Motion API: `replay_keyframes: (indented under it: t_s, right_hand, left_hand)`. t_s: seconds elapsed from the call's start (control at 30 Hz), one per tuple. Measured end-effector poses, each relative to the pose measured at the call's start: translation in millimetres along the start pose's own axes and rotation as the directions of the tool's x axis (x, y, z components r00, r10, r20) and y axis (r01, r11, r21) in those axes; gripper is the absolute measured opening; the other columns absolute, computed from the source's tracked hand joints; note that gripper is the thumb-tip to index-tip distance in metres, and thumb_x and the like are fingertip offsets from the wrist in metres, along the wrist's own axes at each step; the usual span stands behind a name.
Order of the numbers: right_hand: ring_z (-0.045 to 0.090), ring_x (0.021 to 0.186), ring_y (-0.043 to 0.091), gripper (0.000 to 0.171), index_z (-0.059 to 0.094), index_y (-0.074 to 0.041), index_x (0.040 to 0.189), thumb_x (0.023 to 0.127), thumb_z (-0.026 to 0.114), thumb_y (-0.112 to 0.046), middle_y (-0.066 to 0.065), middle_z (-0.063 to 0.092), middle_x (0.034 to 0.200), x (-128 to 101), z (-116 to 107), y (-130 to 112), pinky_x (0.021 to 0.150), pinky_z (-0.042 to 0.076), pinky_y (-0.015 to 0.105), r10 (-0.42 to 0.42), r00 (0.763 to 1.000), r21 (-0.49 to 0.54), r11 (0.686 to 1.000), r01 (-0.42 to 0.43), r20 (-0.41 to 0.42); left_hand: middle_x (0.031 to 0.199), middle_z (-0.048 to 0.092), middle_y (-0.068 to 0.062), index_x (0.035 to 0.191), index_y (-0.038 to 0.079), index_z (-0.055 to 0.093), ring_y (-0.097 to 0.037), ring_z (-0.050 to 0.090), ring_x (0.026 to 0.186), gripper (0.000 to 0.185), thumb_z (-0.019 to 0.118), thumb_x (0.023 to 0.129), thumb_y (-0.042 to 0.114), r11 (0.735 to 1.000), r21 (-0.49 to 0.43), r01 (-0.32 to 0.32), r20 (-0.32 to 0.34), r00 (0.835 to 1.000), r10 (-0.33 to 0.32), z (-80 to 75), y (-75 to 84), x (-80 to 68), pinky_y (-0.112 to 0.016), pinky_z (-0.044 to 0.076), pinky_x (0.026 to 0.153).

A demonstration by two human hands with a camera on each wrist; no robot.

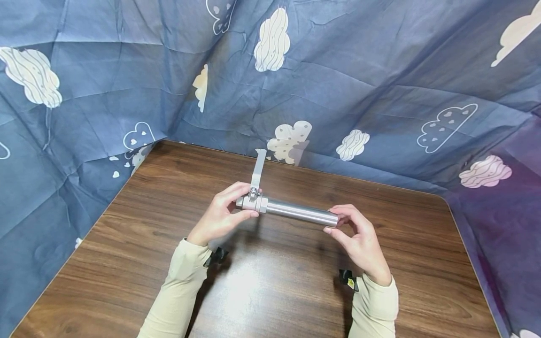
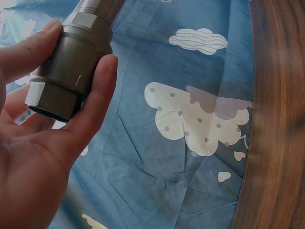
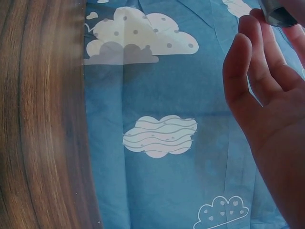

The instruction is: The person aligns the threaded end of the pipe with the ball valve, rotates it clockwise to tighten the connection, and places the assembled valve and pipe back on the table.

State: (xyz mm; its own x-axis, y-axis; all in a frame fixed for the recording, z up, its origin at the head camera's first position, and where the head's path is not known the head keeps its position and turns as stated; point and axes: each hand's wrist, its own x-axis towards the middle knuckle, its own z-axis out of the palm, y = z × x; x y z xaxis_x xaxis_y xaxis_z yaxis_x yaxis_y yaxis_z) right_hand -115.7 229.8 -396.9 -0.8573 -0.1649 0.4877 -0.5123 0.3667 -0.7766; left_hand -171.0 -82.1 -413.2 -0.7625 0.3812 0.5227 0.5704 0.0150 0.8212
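A steel ball valve (image 1: 252, 202) with a flat lever handle (image 1: 258, 168) is joined to a polished steel pipe (image 1: 301, 212), held level above the wooden table (image 1: 127, 263). My left hand (image 1: 220, 216) grips the valve body (image 2: 66, 76) between thumb and fingers. At the pipe's right end, my right hand (image 1: 357, 237) pinches it with the fingertips (image 3: 248, 43). The pipe end (image 3: 279, 12) shows only at the top corner of the right wrist view.
Blue cloth with white cloud prints (image 1: 338, 84) hangs around the table on the back and both sides. The table's rounded far right corner (image 1: 441, 199) and left edge (image 1: 105, 211) meet the cloth. Cream sleeves (image 1: 181, 291) cover both forearms.
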Motion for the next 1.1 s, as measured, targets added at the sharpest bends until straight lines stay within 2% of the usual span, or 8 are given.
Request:
replay_keyframes:
  t_s: [0.17, 0.33, 0.53, 0.77, 1.1]
  right_hand:
    - [0.056, 0.083, 0.007, 0.047, 0.061, 0.008, 0.110, 0.067, 0.074, 0.022, 0.002, 0.061, 0.100, -4, -2, 16, 0.073, 0.050, 0.018, 0.038, 0.999, -0.030, 0.999, -0.037, 0.008]
    - [0.056, 0.083, 0.004, 0.048, 0.062, 0.001, 0.113, 0.070, 0.076, 0.016, 0.001, 0.062, 0.095, -8, -4, 25, 0.071, 0.050, 0.016, 0.030, 0.999, -0.078, 0.997, -0.028, 0.016]
    - [0.057, 0.083, 0.002, 0.047, 0.063, -0.003, 0.116, 0.073, 0.077, 0.010, 0.001, 0.062, 0.090, -8, -5, 26, 0.072, 0.049, 0.014, 0.026, 0.999, -0.096, 0.995, -0.023, 0.026]
    - [0.057, 0.083, 0.001, 0.045, 0.063, -0.004, 0.116, 0.075, 0.076, 0.010, 0.001, 0.062, 0.088, -8, -5, 24, 0.074, 0.048, 0.011, 0.026, 0.999, -0.094, 0.995, -0.023, 0.031]
    - [0.057, 0.082, 0.001, 0.040, 0.064, -0.004, 0.116, 0.079, 0.072, 0.009, -0.006, 0.061, 0.089, -9, -5, 24, 0.071, 0.048, 0.011, 0.041, 0.999, -0.108, 0.993, -0.037, 0.032]
  left_hand:
    - [0.116, 0.060, -0.018, 0.120, -0.007, 0.061, -0.007, 0.058, 0.100, 0.045, 0.076, 0.077, -0.005, 1.000, -0.002, -0.005, -0.002, 1.000, 0.005, 0.3, -0.2, -0.1, -0.018, 0.055, 0.082]
    - [0.116, 0.060, -0.019, 0.120, -0.007, 0.061, -0.006, 0.058, 0.100, 0.045, 0.076, 0.077, -0.005, 1.000, -0.002, -0.005, -0.001, 1.000, 0.005, 0.2, 0.3, 0.0, -0.018, 0.055, 0.082]
    - [0.117, 0.061, -0.016, 0.121, -0.005, 0.062, -0.007, 0.058, 0.100, 0.047, 0.077, 0.077, -0.004, 1.000, 0.008, 0.009, 0.000, 1.000, -0.009, -0.3, 1.2, 0.0, -0.018, 0.055, 0.082]
    - [0.118, 0.061, -0.015, 0.121, -0.004, 0.062, -0.007, 0.058, 0.101, 0.047, 0.077, 0.077, -0.004, 1.000, 0.010, 0.016, 0.001, 1.000, -0.016, -0.6, 1.7, -0.4, -0.019, 0.056, 0.082]
    - [0.116, 0.061, -0.016, 0.121, -0.005, 0.062, -0.007, 0.058, 0.099, 0.047, 0.076, 0.077, -0.005, 1.000, 0.005, -0.002, -0.001, 1.000, 0.002, 0.9, 0.0, 0.0, -0.018, 0.056, 0.081]
